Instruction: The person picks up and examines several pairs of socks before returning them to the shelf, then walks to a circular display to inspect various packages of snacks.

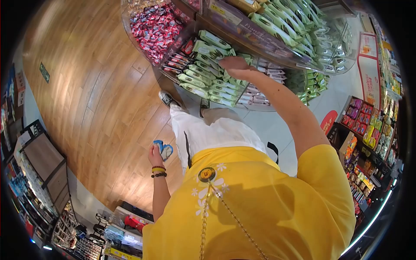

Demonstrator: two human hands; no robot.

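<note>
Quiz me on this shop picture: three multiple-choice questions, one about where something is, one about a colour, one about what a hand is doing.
1. Where does the right hand rest?
A. on the green packets in the display bin
B. on the wooden floor
C. in a trouser pocket

2. What colour is the person's shirt?
A. red
B. yellow
C. black

3. What is the state of the left hand?
A. open and bare
B. pressed flat on a shelf
C. fingers closed on a small blue and white object

Answers:
1. A, the arm reaches forward and the hand lies on the stacked green packets.
2. B, the shirt fills the lower view in yellow.
3. C, the hand hangs at the side gripping the blue and white object.
</note>
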